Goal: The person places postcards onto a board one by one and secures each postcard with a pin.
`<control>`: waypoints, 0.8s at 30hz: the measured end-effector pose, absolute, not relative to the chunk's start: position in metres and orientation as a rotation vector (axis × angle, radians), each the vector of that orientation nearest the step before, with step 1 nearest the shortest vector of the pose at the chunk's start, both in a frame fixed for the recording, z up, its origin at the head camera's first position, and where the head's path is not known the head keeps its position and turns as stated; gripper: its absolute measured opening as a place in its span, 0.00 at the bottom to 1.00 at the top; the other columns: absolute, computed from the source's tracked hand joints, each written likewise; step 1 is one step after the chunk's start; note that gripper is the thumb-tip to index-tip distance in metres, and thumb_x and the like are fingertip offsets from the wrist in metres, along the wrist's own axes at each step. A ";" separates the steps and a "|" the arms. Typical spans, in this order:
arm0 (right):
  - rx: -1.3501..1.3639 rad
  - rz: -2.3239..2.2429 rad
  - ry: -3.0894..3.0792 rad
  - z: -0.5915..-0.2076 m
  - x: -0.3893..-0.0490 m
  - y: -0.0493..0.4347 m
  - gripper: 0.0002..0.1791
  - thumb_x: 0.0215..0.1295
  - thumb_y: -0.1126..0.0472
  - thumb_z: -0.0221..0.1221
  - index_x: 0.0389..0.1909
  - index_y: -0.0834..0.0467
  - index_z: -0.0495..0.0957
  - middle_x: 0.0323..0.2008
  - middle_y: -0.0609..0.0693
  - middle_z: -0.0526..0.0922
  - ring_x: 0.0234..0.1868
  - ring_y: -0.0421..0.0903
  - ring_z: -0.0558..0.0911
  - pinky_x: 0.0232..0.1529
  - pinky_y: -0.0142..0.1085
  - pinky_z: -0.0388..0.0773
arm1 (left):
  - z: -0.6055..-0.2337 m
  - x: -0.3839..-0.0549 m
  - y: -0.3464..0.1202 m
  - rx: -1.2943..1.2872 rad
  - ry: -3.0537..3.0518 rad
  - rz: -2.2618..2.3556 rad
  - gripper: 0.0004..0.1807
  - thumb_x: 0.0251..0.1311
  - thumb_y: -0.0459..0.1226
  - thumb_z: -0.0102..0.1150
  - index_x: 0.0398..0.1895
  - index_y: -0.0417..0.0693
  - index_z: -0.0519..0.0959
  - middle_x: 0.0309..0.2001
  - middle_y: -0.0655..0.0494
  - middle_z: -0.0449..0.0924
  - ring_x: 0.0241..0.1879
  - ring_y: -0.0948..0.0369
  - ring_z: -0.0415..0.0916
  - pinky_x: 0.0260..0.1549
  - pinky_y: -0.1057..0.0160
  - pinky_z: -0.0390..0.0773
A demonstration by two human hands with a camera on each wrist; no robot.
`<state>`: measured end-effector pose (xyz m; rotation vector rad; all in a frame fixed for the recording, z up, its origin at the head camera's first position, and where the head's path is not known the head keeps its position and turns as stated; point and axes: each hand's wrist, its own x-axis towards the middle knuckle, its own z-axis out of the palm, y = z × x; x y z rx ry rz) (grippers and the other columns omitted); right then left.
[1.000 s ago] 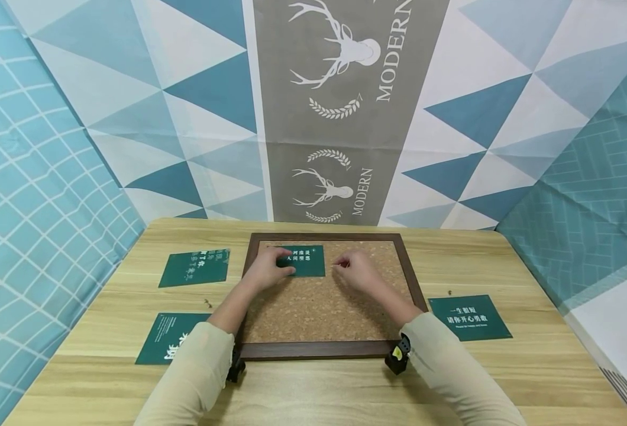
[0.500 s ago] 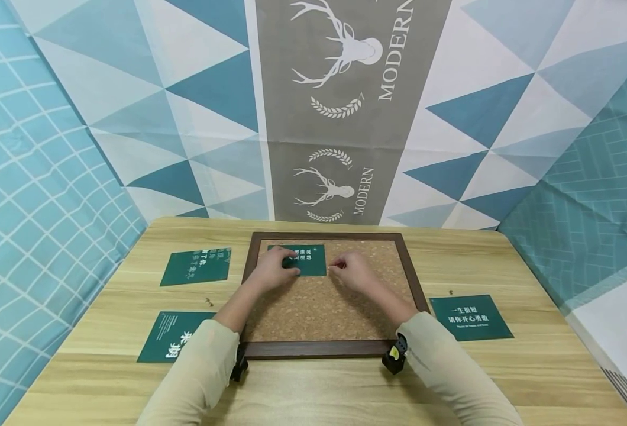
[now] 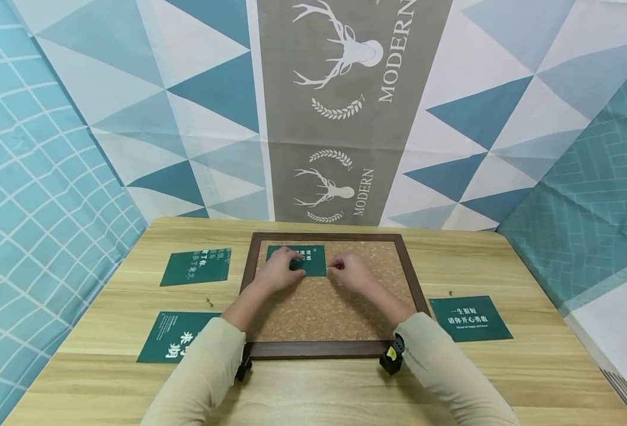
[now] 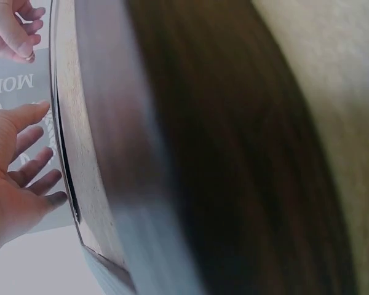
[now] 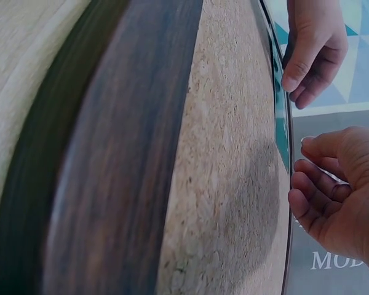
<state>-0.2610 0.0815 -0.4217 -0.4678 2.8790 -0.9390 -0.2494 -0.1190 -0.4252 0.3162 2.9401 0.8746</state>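
A framed cork board (image 3: 340, 313) lies on the table, with a green card (image 3: 313, 267) near its upper left part. White characters on the card are partly covered by my left hand (image 3: 281, 269), whose fingers and thumb are spread and rest on it. In the left wrist view the left hand's fingers (image 4: 34, 169) look straight and apart. My right hand (image 3: 353, 272) is at the card's right edge, thumb and forefinger together on a tiny pin-like thing (image 3: 328, 268), mostly hidden by the fingertips. In the right wrist view the right hand (image 5: 344, 184) has its other fingers curled.
Two more green cards, an upper one (image 3: 196, 267) and a lower one (image 3: 172, 337), lie left of the board. Another card (image 3: 471, 318) lies to its right. Small brown bits (image 3: 209, 302) sit between board and left cards. A patterned cloth wall (image 3: 319, 130) stands behind the table.
My left hand has slid rightward over the card, covering more of its characters. The right hand has come left and down slightly, to the card's right edge.
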 end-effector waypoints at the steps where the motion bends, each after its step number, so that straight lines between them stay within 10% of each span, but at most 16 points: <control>1: -0.469 -0.943 2.876 -0.422 -0.261 0.081 0.07 0.63 0.60 0.59 0.35 0.58 0.84 0.30 0.49 0.83 0.31 0.41 0.77 0.31 0.34 0.75 | -0.425 -0.250 -0.119 0.317 2.939 0.870 0.21 0.60 0.42 0.60 0.56 0.45 0.76 0.56 0.44 0.70 0.58 0.49 0.68 0.58 0.48 0.70; 24: -0.527 -0.956 2.865 -0.427 -0.264 0.080 0.07 0.63 0.60 0.59 0.32 0.57 0.84 0.29 0.48 0.82 0.30 0.40 0.76 0.32 0.33 0.74 | -0.430 -0.254 -0.113 0.341 2.909 0.837 0.21 0.61 0.42 0.59 0.56 0.44 0.76 0.57 0.44 0.69 0.60 0.47 0.65 0.58 0.48 0.69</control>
